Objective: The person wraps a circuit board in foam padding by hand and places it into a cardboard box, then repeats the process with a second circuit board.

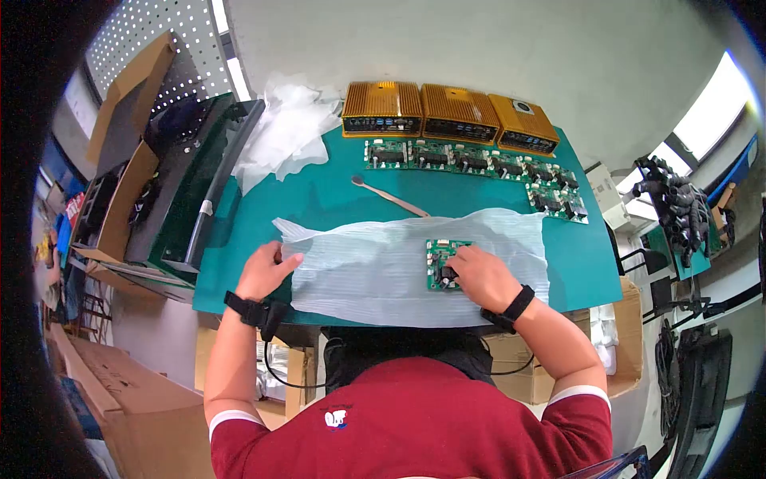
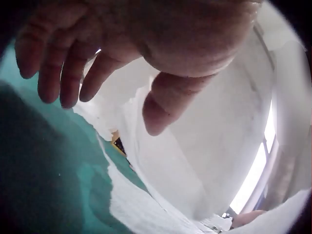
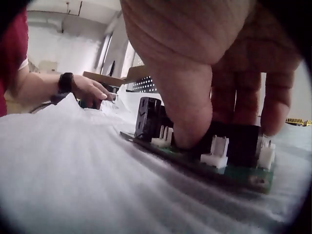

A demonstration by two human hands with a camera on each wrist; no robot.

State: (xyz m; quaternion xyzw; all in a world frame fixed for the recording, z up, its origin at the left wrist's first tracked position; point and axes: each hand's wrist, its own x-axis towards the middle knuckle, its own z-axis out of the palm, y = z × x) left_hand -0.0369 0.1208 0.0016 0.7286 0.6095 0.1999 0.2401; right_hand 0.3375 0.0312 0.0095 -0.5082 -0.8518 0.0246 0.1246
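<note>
Head view's bright but fisheye-warped, black corners; you get glare from the window (image 1: 710, 104) at 2 o'clock. Your left hand (image 2: 131, 41) is shadowed; both wrist views soft.

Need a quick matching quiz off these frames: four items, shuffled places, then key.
Items
1. brush
2. right hand
3. gold boxes
4. left hand

Places
A. in a row at the far side of the table
B. at the left end of the sheet
C. lying aslant just beyond the sheet's far edge
D. gripping a board near the sheet's right end

Pairs: 1-C, 2-D, 3-A, 4-B
</note>
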